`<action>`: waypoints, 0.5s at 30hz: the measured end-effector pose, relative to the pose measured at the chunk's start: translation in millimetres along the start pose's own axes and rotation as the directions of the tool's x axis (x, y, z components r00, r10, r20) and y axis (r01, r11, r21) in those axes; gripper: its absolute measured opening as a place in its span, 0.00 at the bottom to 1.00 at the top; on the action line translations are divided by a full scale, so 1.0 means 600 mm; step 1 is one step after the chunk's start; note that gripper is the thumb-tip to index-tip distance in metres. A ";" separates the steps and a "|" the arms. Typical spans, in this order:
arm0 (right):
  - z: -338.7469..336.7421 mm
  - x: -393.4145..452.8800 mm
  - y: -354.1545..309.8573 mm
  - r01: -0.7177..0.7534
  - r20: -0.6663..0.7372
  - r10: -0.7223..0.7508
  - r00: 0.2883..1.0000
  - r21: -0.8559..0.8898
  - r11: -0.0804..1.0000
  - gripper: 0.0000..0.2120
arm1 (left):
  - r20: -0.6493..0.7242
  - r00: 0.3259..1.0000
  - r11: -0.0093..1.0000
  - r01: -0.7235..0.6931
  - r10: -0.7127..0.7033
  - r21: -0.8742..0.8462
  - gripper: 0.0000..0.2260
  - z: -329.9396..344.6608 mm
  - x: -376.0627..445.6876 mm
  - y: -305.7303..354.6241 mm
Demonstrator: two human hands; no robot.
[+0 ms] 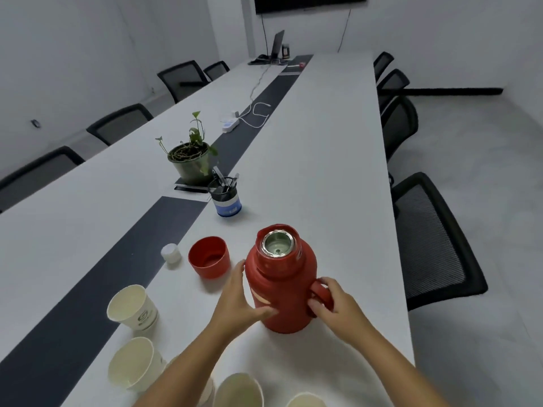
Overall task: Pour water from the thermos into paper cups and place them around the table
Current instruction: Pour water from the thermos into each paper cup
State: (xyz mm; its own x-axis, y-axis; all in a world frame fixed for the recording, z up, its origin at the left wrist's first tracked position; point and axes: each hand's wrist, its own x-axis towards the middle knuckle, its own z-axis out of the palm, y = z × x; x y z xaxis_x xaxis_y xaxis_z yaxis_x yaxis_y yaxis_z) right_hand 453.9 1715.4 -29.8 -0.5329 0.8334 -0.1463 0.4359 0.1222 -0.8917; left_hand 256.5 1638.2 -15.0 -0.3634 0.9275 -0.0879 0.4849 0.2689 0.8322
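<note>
The red thermos (282, 282) stands upright and uncapped on the white bench (323, 160) near its close end, steadied by the left hand (238, 301) laid with fairly straight fingers against its side, while its handle (320, 292) is grasped by the curled fingers of the right hand (335, 304). Its red cap (209, 261) and white stopper (171, 253) lie at ten o'clock from it, and empty paper cups (132, 306) are gathered at seven to eight o'clock. With the mouth open, water could be spilled onto the bench if the thermos is tipped too quickly, and a light cup could be knocked over by the stream.
</note>
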 end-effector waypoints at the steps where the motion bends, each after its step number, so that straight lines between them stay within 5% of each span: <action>1: 0.003 0.007 0.004 -0.011 0.010 0.010 1.000 0.080 0.997 0.08 | 0.018 1.000 1.000 -0.002 0.002 -0.022 0.45 -0.001 0.007 0.002; 4: 0.010 0.020 0.019 0.003 -0.023 0.001 1.000 0.205 0.979 0.09 | 0.095 0.995 0.994 -0.008 0.019 -0.113 0.43 -0.004 0.023 0.008; 10: 0.019 0.032 0.007 0.033 -0.304 0.046 0.952 0.250 0.968 0.22 | 0.087 0.992 0.978 -0.069 0.088 -0.199 0.39 0.014 0.024 0.036; 15: -0.013 -0.005 -0.011 0.123 -0.350 -0.041 0.936 0.214 0.969 0.25 | 0.089 0.993 0.959 -0.055 0.083 -0.278 0.36 0.026 -0.003 0.057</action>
State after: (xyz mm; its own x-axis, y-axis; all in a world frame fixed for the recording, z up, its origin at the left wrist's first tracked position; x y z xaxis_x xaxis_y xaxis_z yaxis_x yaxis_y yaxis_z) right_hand 458.3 1716.3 -20.3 -0.2627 0.9636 0.0497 0.2017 0.1052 -0.9738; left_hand 286.3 1650.1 5.1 -0.2493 0.9661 -0.0673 0.2638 0.1346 0.9552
